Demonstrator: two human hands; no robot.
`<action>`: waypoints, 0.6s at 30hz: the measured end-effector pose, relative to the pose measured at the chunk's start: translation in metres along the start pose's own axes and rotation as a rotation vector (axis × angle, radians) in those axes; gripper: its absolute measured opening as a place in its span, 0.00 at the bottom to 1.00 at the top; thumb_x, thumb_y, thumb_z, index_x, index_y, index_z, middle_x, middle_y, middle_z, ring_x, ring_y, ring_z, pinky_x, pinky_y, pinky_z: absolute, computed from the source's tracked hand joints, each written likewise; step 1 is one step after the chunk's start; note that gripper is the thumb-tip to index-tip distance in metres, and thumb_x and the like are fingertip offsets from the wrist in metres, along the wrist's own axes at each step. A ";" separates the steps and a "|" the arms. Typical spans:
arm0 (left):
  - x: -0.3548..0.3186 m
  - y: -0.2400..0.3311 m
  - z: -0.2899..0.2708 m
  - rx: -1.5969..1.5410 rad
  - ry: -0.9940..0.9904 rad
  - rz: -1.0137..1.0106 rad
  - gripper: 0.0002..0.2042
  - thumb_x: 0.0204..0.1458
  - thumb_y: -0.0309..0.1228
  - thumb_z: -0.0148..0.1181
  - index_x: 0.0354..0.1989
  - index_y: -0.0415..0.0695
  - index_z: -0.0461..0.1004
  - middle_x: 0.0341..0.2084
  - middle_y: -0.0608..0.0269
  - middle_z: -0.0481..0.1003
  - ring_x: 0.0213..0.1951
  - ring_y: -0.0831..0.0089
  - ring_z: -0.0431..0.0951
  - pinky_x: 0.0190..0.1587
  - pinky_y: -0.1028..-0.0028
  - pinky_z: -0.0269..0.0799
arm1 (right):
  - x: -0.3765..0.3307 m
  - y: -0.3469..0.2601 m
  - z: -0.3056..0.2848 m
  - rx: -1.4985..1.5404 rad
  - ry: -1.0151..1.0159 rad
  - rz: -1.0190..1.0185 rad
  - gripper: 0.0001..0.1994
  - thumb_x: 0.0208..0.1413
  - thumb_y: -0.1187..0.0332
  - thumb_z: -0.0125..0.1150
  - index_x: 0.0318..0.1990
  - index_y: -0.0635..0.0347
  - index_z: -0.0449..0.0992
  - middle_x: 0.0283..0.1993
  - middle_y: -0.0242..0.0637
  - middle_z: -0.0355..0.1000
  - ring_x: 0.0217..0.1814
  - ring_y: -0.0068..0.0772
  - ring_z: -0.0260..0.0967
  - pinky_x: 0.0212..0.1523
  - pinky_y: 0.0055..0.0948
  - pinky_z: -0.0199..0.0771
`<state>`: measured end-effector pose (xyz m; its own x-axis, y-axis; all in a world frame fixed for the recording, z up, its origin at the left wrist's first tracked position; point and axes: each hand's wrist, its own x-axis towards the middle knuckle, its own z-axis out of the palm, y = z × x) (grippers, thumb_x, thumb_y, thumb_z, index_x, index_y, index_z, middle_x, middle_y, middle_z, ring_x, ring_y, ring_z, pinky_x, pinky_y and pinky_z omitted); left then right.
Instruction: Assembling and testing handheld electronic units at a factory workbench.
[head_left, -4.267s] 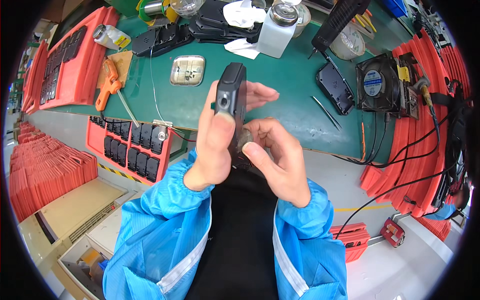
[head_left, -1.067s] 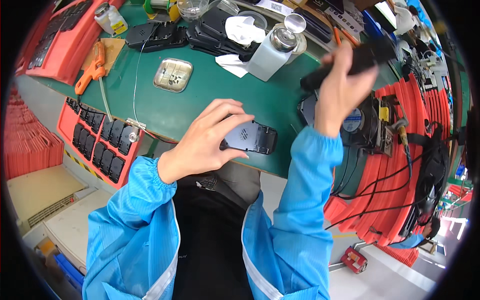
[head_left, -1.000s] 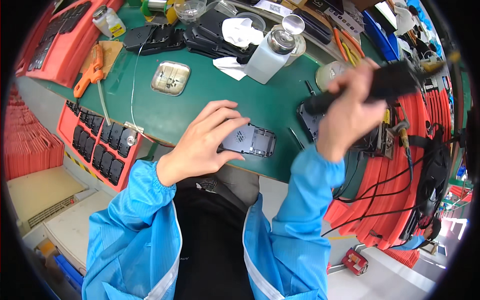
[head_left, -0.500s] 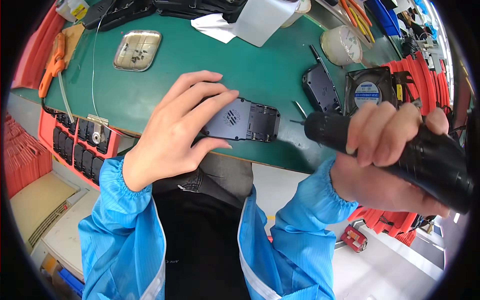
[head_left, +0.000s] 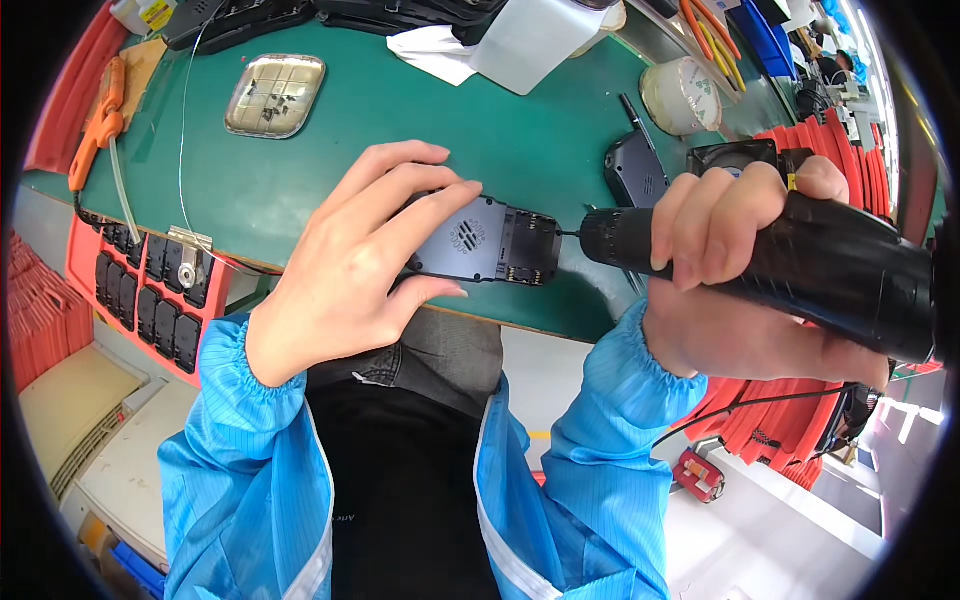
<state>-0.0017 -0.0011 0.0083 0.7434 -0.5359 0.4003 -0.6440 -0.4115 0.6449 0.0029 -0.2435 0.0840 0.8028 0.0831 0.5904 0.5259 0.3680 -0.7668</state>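
Left hand: my left hand (head_left: 345, 280) lies flat over the black device housing (head_left: 485, 240), fingers (head_left: 425, 205) spread across its top and thumb under its near edge, pinning it to the desk (head_left: 400, 120).
Right hand: my right hand (head_left: 735, 280) is clenched round the black electric screwdriver (head_left: 800, 262), fingers wrapped over the barrel.
Housing position: near the front edge of the green desk, roughly centre of view, lying flat with its open ribbed end turned to 3 o'clock.
Screwdriver position: at 3 o'clock of the housing, held close to level, its thin bit (head_left: 570, 233) meeting the housing's right end. Whether the bit sits in a screw I cannot tell.
Second housing: a like black part (head_left: 635, 172) lies on the desk at 1 o'clock of the held one, just beyond the screwdriver nose.
Metal tray: a small shiny dish (head_left: 275, 95) holding tiny parts, at 10 o'clock, well apart from my left hand.
Tape roll: a pale round roll (head_left: 682, 95) at 1 o'clock, toward the desk's far side.
Orange tool: an orange-handled tool (head_left: 95, 125) with a clear tube at 9 o'clock, on the desk's left edge.
Red tray: a red tray (head_left: 215, 295) of black parts at 8 o'clock, below the desk edge.
White bottle: a white container (head_left: 535, 40) over a white cloth (head_left: 435, 50) at 12 o'clock.
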 end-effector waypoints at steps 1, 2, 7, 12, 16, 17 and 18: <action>0.000 0.000 0.000 0.002 0.000 0.001 0.36 0.31 0.24 0.80 0.57 0.38 0.77 0.52 0.52 0.76 0.61 0.48 0.73 0.57 0.55 0.76 | 0.000 0.000 0.000 -0.009 -0.026 -0.011 0.53 0.53 0.16 0.46 0.63 0.63 0.63 0.25 0.31 0.63 0.17 0.24 0.56 0.20 0.30 0.62; 0.000 0.000 0.000 0.003 0.001 0.001 0.36 0.31 0.24 0.80 0.56 0.38 0.77 0.52 0.52 0.76 0.61 0.48 0.73 0.57 0.55 0.76 | 0.000 0.000 0.000 -0.011 -0.028 -0.010 0.53 0.53 0.16 0.46 0.63 0.63 0.63 0.25 0.31 0.63 0.17 0.24 0.56 0.20 0.30 0.62; -0.001 -0.001 0.001 -0.022 -0.008 -0.028 0.35 0.32 0.30 0.79 0.56 0.36 0.78 0.52 0.51 0.77 0.62 0.46 0.73 0.61 0.53 0.72 | -0.006 0.001 0.012 -0.176 0.091 -0.013 0.29 0.64 0.50 0.52 0.62 0.64 0.62 0.24 0.31 0.62 0.17 0.24 0.56 0.20 0.30 0.62; -0.001 -0.001 0.002 -0.034 -0.001 -0.028 0.36 0.31 0.29 0.79 0.56 0.36 0.78 0.52 0.51 0.77 0.62 0.46 0.73 0.61 0.53 0.72 | -0.006 0.002 0.024 -0.333 0.239 0.011 0.17 0.66 0.68 0.52 0.59 0.65 0.62 0.22 0.32 0.61 0.16 0.23 0.55 0.20 0.29 0.62; 0.000 -0.001 0.002 -0.032 0.003 -0.028 0.36 0.30 0.28 0.79 0.56 0.36 0.78 0.52 0.51 0.77 0.62 0.47 0.73 0.61 0.53 0.72 | -0.005 0.001 0.032 -0.433 0.286 0.003 0.14 0.65 0.72 0.51 0.55 0.66 0.62 0.21 0.32 0.60 0.16 0.23 0.54 0.20 0.29 0.62; -0.001 -0.001 0.002 -0.033 0.002 -0.029 0.36 0.30 0.28 0.79 0.56 0.36 0.78 0.53 0.51 0.77 0.62 0.47 0.73 0.61 0.53 0.72 | -0.006 0.001 0.034 -0.458 0.287 -0.003 0.13 0.66 0.72 0.51 0.54 0.66 0.62 0.21 0.32 0.60 0.16 0.23 0.53 0.20 0.29 0.61; -0.002 -0.001 0.002 -0.033 0.001 -0.031 0.36 0.30 0.28 0.79 0.56 0.36 0.78 0.53 0.51 0.77 0.62 0.47 0.73 0.61 0.53 0.72 | -0.006 0.001 0.035 -0.455 0.286 -0.004 0.13 0.66 0.72 0.51 0.54 0.66 0.62 0.21 0.32 0.60 0.16 0.23 0.53 0.20 0.29 0.61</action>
<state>-0.0027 -0.0017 0.0055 0.7630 -0.5227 0.3803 -0.6143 -0.4031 0.6784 -0.0110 -0.2109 0.0887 0.8113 -0.1968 0.5505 0.5471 -0.0765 -0.8336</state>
